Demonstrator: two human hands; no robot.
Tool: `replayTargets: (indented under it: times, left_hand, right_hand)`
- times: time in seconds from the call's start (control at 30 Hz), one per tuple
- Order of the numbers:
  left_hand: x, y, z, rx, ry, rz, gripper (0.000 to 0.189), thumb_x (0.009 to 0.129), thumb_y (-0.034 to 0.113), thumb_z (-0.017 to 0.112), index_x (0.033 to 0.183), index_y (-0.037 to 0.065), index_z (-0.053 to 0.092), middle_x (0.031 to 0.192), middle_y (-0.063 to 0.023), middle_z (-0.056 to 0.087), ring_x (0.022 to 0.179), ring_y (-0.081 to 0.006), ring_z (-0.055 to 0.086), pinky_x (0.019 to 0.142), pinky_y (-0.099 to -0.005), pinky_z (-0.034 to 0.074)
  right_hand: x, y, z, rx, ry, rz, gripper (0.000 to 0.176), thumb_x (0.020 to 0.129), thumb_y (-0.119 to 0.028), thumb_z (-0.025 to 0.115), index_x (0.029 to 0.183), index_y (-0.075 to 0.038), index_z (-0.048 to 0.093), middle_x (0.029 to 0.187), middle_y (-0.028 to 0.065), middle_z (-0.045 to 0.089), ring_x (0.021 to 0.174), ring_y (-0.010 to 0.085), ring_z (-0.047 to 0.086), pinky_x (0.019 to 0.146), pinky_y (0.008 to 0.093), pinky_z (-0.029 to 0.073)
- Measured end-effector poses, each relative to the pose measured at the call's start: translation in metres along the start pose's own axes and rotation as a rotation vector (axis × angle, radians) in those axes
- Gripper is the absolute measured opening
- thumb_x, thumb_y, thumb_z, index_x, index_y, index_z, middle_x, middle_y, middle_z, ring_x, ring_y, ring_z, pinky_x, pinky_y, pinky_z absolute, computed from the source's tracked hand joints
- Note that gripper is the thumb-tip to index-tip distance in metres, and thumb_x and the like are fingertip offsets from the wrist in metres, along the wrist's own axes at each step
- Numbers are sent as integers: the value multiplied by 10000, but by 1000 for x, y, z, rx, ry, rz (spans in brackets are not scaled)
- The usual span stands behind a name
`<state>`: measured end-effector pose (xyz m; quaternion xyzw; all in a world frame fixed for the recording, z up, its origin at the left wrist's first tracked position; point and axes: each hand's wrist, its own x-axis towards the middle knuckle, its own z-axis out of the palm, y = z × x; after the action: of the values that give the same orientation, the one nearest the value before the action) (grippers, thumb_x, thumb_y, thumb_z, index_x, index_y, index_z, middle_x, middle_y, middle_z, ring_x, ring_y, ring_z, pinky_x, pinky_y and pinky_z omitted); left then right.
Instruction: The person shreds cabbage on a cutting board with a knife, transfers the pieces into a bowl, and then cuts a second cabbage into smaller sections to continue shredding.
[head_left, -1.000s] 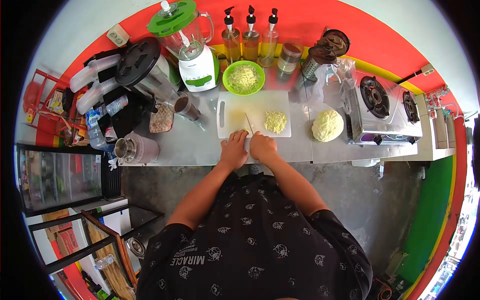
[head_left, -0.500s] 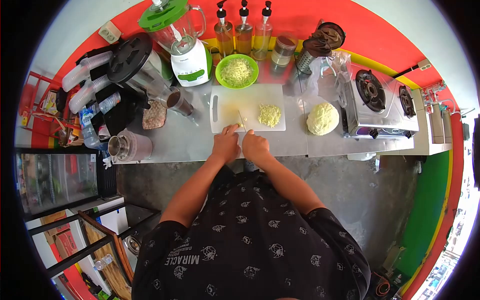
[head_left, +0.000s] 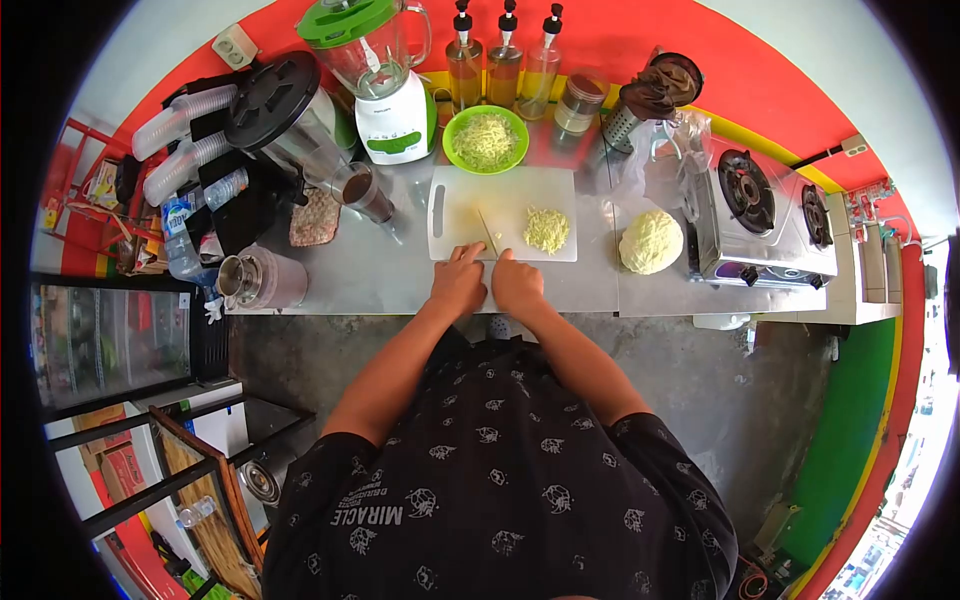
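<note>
A thin knife (head_left: 486,230) lies angled over the white cutting board (head_left: 458,190), its handle wrapped by my right hand (head_left: 517,285). Beside the blade, at the board's front edge, my left hand (head_left: 461,280) has its fingers bent together around something small that I cannot make out. Tiny pale bits (head_left: 499,236) rest by the blade. A heap of shredded cabbage (head_left: 546,230) sits on the board's right part. Behind the board stands a green bowl (head_left: 451,151) with more shreds. The cabbage head (head_left: 651,241) is on the counter to the right.
A blender (head_left: 392,125), three pump bottles (head_left: 504,72) and a jar (head_left: 579,105) stand along the wall. On the right is a gas stove (head_left: 760,215). A steel-topped jug (head_left: 262,280) and a tipped clear cup (head_left: 366,192) are at the left.
The camera view has shifted slightly, so the counter appears a little further right. My hands stay at the board's front edge, with the knife still in my right hand.
</note>
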<state>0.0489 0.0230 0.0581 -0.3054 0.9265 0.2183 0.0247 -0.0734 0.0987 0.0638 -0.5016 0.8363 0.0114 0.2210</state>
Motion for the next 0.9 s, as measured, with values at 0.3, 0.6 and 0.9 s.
replayTargets:
  times: [0.3,0.6,0.9]
  left_hand:
    - [5,-6,2,36,-34,34,224,777,159,697,957,42,763,1503,-13,481,1377,-224,446,956,-525,502]
    - [4,-7,-3,53,49,82,161,813,190,673,865,59,750,1404,-35,553,1236,-278,541,871,-495,550]
    - [10,-6,-9,-86,47,43,119,835,166,681,873,59,716,1387,-34,577,1257,-299,538,966,-478,511]
  right_hand:
    - [-7,-7,-6,34,-46,14,375,881,-150,678,1155,65,537,1030,241,740,958,360,753,819,430,607]
    - [-2,-9,-14,-43,-66,1,367,905,-236,705,1115,28,562,954,179,749,917,332,765,788,403,610]
    - [6,-11,-21,-2,-16,-35,332,896,-181,676,1119,32,553,990,210,750,935,331,759,799,421,604]
